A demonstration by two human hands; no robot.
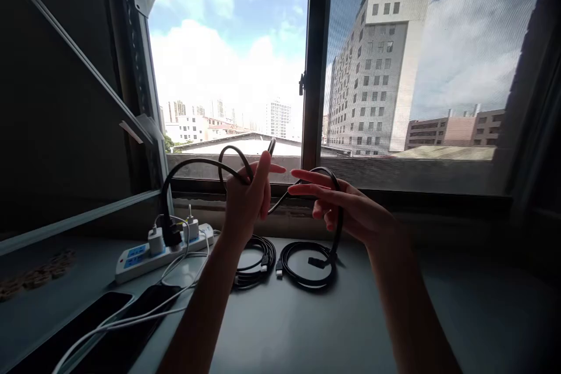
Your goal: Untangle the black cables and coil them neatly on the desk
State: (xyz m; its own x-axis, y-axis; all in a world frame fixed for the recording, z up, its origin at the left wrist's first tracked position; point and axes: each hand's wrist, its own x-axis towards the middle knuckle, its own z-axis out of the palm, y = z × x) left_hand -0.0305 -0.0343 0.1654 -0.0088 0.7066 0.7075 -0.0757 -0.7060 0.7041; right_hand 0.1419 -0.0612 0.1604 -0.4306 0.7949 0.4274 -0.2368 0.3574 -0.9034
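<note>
A thick black cable [191,162] rises from the power strip and passes in loops through my left hand [246,196], whose fingers are wrapped round it. To the right, my right hand [342,201] has its fingers spread, index and middle fingers stretched toward the left hand. The cable arcs over and behind the right hand and hangs down to a dark connector above the table. Two coiled black cables lie below the hands: a left coil [272,254] and a right coil [287,266], each with a plug end showing.
A white power strip [142,272] with chargers and plugs stands at the left of the grey table [289,327]. White charging cords [127,322] run over two dark flat devices at the lower left. A window [310,76] is behind the table, with a slanted metal bar on the left.
</note>
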